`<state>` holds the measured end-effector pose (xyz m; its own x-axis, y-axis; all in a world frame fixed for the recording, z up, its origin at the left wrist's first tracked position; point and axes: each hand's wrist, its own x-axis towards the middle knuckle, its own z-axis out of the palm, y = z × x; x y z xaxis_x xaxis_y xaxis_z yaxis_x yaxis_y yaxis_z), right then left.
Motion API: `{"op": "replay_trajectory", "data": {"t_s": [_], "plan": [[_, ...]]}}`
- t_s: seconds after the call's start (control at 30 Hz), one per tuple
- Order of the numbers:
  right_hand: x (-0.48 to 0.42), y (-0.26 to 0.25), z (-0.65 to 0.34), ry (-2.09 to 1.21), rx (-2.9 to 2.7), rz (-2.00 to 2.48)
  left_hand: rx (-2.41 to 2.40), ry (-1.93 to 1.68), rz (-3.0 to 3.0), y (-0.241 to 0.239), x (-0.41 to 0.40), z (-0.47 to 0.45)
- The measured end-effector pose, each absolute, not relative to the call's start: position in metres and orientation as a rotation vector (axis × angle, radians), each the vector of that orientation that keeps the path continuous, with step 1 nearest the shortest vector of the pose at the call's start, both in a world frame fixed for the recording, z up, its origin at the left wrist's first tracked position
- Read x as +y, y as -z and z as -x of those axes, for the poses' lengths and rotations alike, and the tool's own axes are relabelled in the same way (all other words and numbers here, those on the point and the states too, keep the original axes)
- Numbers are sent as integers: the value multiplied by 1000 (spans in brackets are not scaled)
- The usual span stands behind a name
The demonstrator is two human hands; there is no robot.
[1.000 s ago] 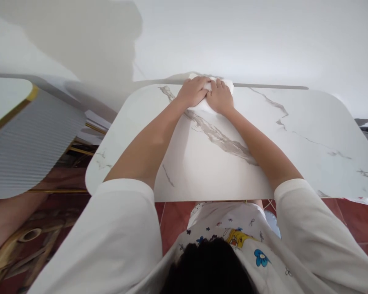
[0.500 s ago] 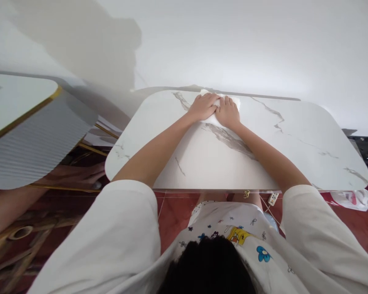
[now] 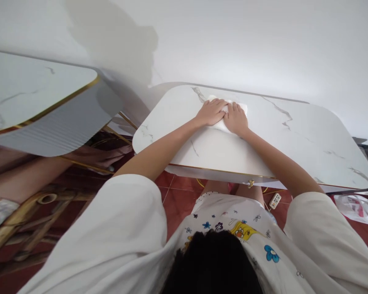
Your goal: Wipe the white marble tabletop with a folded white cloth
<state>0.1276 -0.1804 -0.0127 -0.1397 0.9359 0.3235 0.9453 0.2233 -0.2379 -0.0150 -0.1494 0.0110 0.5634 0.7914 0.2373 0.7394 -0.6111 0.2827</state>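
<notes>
White cloth (image 3: 221, 125), soft-looking, partly covered, about 10 o'clock from worktop (image 3: 306, 134) centre. See-through plastic bag (image 3: 360, 210) at 4 o'clock from cloth; red patch shows, can't tell if contents or print. Left hand (image 3: 211, 112) and right hand (image 3: 236, 119) lie flat, fingers extended, close together; cloth underneath, peeking out past them at 12 o'clock.
</notes>
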Motion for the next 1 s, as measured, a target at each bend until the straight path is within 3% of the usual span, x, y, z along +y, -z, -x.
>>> {"op": "replay_trajectory", "data": {"t_s": [0.6, 1.0], "plan": [[-293, 4, -106, -38, -2212, 1700, 1441, -461, -2628, -17, -275, 42], [-329, 2, -123, -95, -2216, 1664, 1497, -446, -2625, -17, -316, 28]]}}
